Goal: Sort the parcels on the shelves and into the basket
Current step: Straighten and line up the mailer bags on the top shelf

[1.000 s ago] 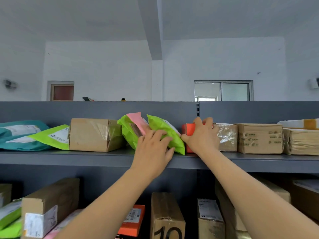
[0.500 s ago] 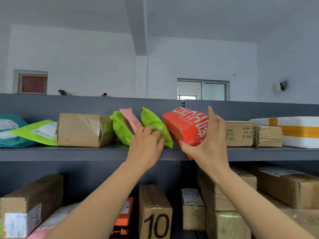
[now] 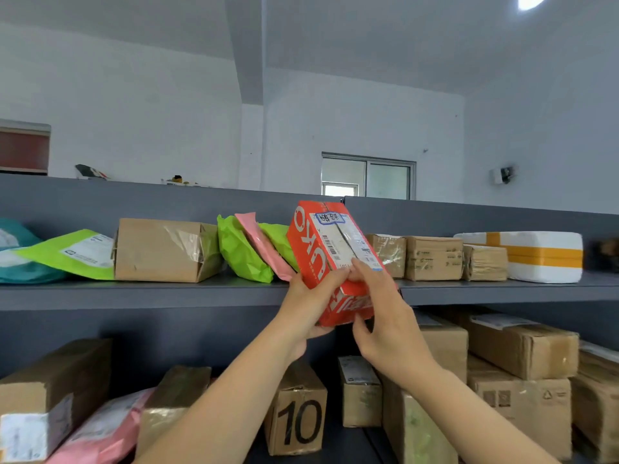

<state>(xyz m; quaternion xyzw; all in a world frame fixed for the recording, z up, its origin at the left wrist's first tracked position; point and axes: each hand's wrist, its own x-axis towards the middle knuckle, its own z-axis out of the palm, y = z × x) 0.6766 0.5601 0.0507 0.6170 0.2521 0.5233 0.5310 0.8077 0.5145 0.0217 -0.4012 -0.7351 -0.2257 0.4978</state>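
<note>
Orange-red cardboard is what you have between your hands: one small box (image 3: 311,259) with big white letters along its long side. The face turned to you carries a white shipping label with a barcode, and at its top there is a handwritten note inside a blue frame. A strip of clear tape runs down this face. The box is tilted. You hold it in the air in front of the edge of the upper shelf (image 3: 134,293), and its lower end hangs below that edge.

Your left hand (image 3: 308,306) grips the box from the left and from under, with the fingers curled round its lower part. Your right hand (image 3: 392,323) grips the lower right end, with the fingers on the label face and the thumb at the bottom corner.

Behind the box, on the upper shelf, two green mailers (image 3: 241,252) and a pink mailer (image 3: 264,249) lean against each other. Left of them stands a brown taped box (image 3: 160,251), then a flat lime mailer (image 3: 73,252) that lies on a teal bag (image 3: 16,262). To the right there is a row of small brown boxes (image 3: 433,257), and then a white foam box (image 3: 536,256) with yellow tape. On the lower shelf stand more cardboard parcels, and one of them is marked 10 (image 3: 298,416).
</note>
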